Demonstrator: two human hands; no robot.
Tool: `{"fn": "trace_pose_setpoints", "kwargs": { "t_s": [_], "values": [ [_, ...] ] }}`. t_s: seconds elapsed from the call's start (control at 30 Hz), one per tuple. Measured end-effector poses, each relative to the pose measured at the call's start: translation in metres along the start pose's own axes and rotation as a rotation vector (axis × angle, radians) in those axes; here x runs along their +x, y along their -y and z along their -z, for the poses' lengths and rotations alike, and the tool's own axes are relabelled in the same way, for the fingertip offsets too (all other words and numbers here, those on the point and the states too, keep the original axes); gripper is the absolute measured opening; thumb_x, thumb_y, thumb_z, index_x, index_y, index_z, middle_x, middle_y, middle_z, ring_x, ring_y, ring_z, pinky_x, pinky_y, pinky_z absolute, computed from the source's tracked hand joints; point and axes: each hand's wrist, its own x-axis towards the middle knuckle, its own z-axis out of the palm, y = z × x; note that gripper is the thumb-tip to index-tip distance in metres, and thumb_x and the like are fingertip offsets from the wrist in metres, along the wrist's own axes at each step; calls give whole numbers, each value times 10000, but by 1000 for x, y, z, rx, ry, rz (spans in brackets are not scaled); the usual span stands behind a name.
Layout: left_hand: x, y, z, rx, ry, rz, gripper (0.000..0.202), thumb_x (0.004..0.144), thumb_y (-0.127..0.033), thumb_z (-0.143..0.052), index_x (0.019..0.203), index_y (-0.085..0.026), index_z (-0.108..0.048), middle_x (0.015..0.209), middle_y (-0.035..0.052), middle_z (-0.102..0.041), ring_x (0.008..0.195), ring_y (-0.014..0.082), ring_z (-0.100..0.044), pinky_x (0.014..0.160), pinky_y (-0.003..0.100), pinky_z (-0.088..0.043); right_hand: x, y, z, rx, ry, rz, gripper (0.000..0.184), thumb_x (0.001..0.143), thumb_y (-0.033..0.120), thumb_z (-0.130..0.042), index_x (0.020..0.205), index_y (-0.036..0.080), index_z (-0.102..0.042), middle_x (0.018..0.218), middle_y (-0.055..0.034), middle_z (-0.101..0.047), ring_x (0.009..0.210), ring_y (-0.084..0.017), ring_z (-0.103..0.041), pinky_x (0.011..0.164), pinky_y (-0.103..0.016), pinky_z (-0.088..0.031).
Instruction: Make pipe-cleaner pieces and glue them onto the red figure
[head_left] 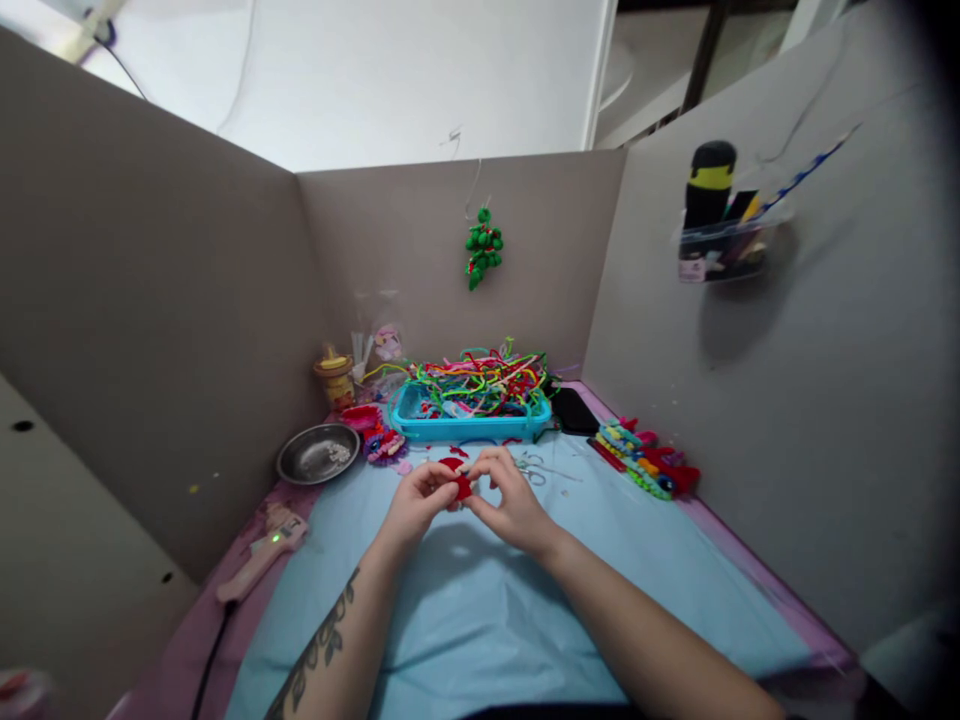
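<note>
- We work over a blue sheet [487, 630] spread on a pink surface [180, 668], reaching under the blue tray [469, 430].
- 3 grey panels [397, 240] enclose us left, right and behind the tray; a white wall [420, 80] rises beyond.
- In front of the tray, our left hand [421, 500] and right hand [514, 505] pinch 1 red piece [463, 489], fingertips closed on it.
- Left of the tray, we count 1 glue gun [262, 565], 1 metal bowl [300, 462].
- Behind the tray hangs 1 green ornament [484, 248].
</note>
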Motion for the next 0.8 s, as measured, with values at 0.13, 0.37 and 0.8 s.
{"fn": "trace_pose_setpoints", "kwargs": {
  "t_s": [0.13,0.37,0.8],
  "values": [
    [1,2,1,-2,-3,8,213,653,-293,-738,758,-143,-628,607,14,-632,508,101,-543,519,220,-433,0,-2,-1,29,-4,-9,155,745,179,-612,889,208,-564,953,-66,-502,937,-197,-497,765,-320,-430],
    [1,2,0,-7,9,23,210,652,-285,-741,757,-141,-630,616,15,-634,511,98,-543,518,214,-431,-1,-3,-2,46,-5,-13,144,741,178,-618,870,204,-557,942,-63,-501,932,-194,-496,762,-313,-430],
    [1,2,0,-34,57,37,207,668,-293,-732,774,-145,-632,621,18,-633,504,96,-533,507,211,-416,-1,-5,1,22,12,0,154,738,169,-611,879,207,-562,950,-64,-505,947,-199,-495,759,-314,-431]
  ]
}}
